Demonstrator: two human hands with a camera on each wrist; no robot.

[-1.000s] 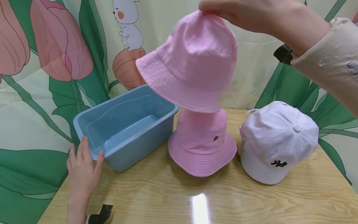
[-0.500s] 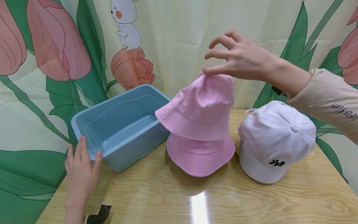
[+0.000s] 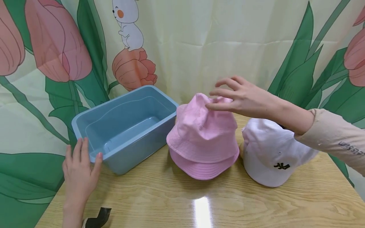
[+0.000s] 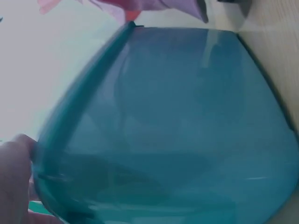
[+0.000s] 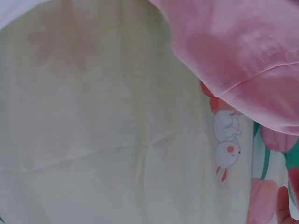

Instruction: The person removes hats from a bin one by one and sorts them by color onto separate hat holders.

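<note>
A pink bucket hat sits over a second pink bucket hat, whose stitched brim shows beneath it. The upper hat's crown is dented and tilted. My right hand is at that crown, fingers spread and loosely bent, overlapping the top of the hat. In the right wrist view the fingertips appear apart from the pink fabric. My left hand rests at the near left corner of a blue plastic bin, fingers extended along its rim.
To the right of the hats stands a white baseball cap with a black logo, partly behind my right forearm. Everything stands on a wooden table. A curtain printed with tulips and a rabbit hangs behind.
My right hand has come down with the upper pink hat, which now covers the lower hat's crown and strawberry patch. My left hand has stayed at the bin's corner.
</note>
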